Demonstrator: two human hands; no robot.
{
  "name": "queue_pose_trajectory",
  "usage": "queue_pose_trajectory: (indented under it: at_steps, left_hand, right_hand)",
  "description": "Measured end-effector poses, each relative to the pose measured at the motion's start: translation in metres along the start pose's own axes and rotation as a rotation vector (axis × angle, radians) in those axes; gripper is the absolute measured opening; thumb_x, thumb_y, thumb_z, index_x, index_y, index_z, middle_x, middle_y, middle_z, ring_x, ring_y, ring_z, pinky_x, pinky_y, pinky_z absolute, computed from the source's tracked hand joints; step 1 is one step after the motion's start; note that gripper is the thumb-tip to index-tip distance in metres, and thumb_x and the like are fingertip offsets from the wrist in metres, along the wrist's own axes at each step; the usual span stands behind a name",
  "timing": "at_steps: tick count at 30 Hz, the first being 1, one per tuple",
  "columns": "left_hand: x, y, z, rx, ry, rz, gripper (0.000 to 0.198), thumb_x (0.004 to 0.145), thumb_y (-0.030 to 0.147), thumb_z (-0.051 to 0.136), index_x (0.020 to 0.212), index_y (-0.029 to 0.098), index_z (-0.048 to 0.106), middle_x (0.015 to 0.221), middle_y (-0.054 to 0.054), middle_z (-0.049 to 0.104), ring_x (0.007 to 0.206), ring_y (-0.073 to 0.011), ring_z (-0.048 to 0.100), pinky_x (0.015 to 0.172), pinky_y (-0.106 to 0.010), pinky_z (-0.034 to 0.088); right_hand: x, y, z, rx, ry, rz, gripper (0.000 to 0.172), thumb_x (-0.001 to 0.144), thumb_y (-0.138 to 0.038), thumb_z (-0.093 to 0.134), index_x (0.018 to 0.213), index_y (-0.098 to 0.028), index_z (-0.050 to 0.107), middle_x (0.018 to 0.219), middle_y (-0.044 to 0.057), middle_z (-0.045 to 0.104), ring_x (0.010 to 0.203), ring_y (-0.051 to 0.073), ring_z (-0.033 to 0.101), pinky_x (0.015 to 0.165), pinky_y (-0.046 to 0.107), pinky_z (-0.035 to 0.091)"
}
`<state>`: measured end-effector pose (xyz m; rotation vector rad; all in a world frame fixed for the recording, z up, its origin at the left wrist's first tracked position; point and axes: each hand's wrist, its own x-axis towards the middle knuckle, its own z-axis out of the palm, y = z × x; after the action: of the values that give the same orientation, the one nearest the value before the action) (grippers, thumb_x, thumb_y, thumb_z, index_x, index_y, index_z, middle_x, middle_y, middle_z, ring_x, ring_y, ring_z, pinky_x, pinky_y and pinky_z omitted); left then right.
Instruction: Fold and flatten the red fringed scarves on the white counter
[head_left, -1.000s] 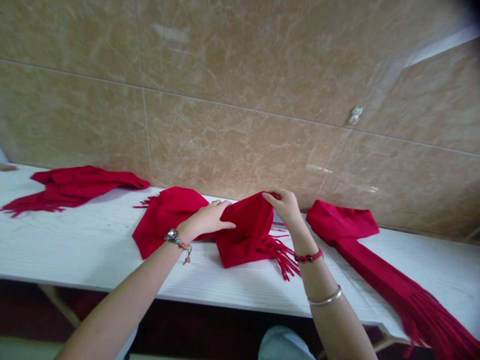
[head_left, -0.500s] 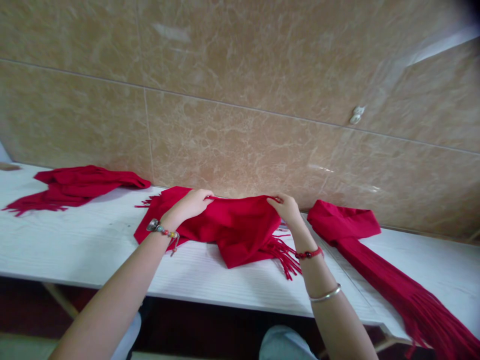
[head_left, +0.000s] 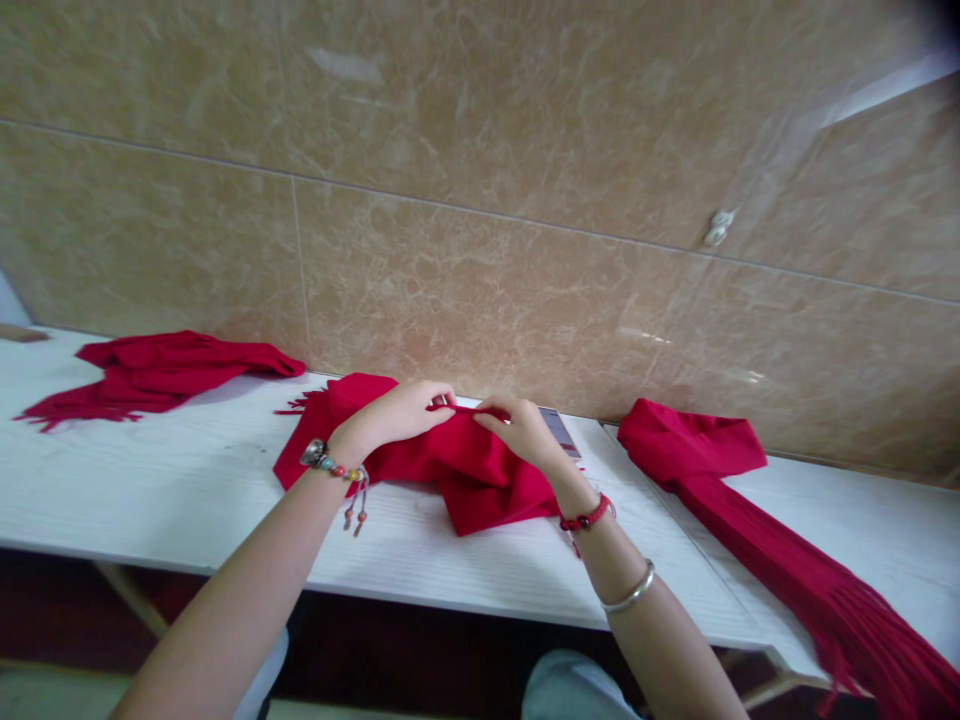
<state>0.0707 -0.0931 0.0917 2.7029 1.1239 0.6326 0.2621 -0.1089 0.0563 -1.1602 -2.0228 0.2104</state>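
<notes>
The person's left hand and right hand are both at the middle scarf, which is red and lies bunched on the white tabletop against the wall. Each hand is nearly closed, pinching the scarf's upper edge between thumb and fingers; the two stand near each other, with a short stretch of raised edge between them. The scarf's body drapes down toward the person in loose folds, one corner pointing at the front edge of the tabletop, and some fringe shows at its left end.

Just behind the right hand lies a flat rectangular item, too indistinct to identify. The left scarf lies crumpled near the wall. The right scarf is looped at its upper end, its long fringed tail running toward the front. A beaded bracelet circles the left wrist.
</notes>
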Motion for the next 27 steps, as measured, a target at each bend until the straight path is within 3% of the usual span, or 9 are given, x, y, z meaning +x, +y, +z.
queue_pose_trajectory:
  at_steps: [6,9,11,14,16,21,23,27]
  left_hand:
    - [0.002,-0.028,0.002,0.274,0.214,-0.004,0.027,0.075,0.01,0.04,0.086,0.013,0.064,0.089,-0.008,0.059,0.083,-0.0174,0.056,0.079,-0.027,0.043]
    - [0.003,-0.032,0.002,0.289,0.29,-0.041,0.029,0.075,0.011,0.039,0.083,0.012,0.067,0.092,-0.01,0.058,0.088,-0.0184,0.055,0.084,-0.029,0.041]
    - [0.003,-0.03,0.0,0.208,0.274,-0.072,0.03,0.074,0.012,0.039,0.083,0.013,0.067,0.09,-0.009,0.06,0.087,-0.0186,0.056,0.085,-0.029,0.041]
    - [0.002,-0.022,-0.002,-0.096,0.085,-0.058,0.029,0.075,0.017,0.039,0.086,0.015,0.065,0.086,-0.004,0.065,0.083,-0.0173,0.058,0.078,-0.027,0.043]
    - [0.002,-0.016,-0.001,-0.279,-0.014,-0.03,0.028,0.077,0.024,0.04,0.089,0.015,0.064,0.086,-0.003,0.066,0.081,-0.0166,0.058,0.073,-0.025,0.044]
    - [0.006,-0.004,0.006,-0.296,-0.025,-0.022,0.028,0.078,0.031,0.041,0.082,0.014,0.063,0.08,-0.002,0.064,0.073,-0.0152,0.055,0.066,-0.024,0.041]
    - [0.007,-0.001,0.008,-0.272,-0.027,-0.018,0.029,0.079,0.033,0.041,0.078,0.014,0.062,0.074,-0.002,0.062,0.066,-0.014,0.052,0.061,-0.023,0.038]
    - [0.006,0.003,0.006,-0.274,-0.029,0.004,0.032,0.08,0.037,0.041,0.076,0.013,0.062,0.067,-0.001,0.059,0.061,-0.0126,0.048,0.055,-0.022,0.034]
  right_hand:
    - [0.001,0.014,-0.015,0.087,0.246,0.118,0.027,0.075,-0.039,0.053,0.07,-0.016,0.066,0.066,0.003,0.066,0.063,0.016,0.057,0.057,0.025,0.04]
    - [0.001,0.027,-0.023,0.175,0.38,0.207,0.028,0.07,-0.042,0.056,0.066,-0.015,0.065,0.061,0.002,0.063,0.059,0.015,0.056,0.054,0.025,0.039]
    - [0.001,0.037,-0.026,0.25,0.416,0.254,0.028,0.068,-0.042,0.057,0.066,-0.015,0.064,0.061,0.002,0.063,0.059,0.015,0.055,0.054,0.025,0.04]
    - [-0.001,0.047,-0.028,0.261,0.333,0.297,0.026,0.068,-0.04,0.058,0.07,-0.015,0.064,0.065,0.003,0.064,0.061,0.015,0.057,0.058,0.027,0.043]
    - [-0.004,0.044,-0.027,0.181,0.244,0.25,0.025,0.067,-0.036,0.06,0.079,-0.015,0.064,0.074,0.005,0.066,0.069,0.017,0.059,0.065,0.03,0.045]
    - [-0.01,0.011,-0.023,0.113,-0.056,-0.019,0.042,0.07,-0.034,0.062,0.109,-0.019,0.056,0.111,0.009,0.06,0.101,0.019,0.056,0.085,0.033,0.043]
    - [-0.01,-0.001,-0.022,0.119,-0.152,-0.061,0.037,0.073,-0.033,0.06,0.107,-0.02,0.057,0.11,0.007,0.061,0.101,0.018,0.056,0.088,0.033,0.042]
    - [-0.006,-0.008,-0.019,0.13,-0.235,-0.089,0.012,0.077,-0.025,0.056,0.083,-0.018,0.063,0.088,0.003,0.067,0.085,0.016,0.061,0.082,0.03,0.044]
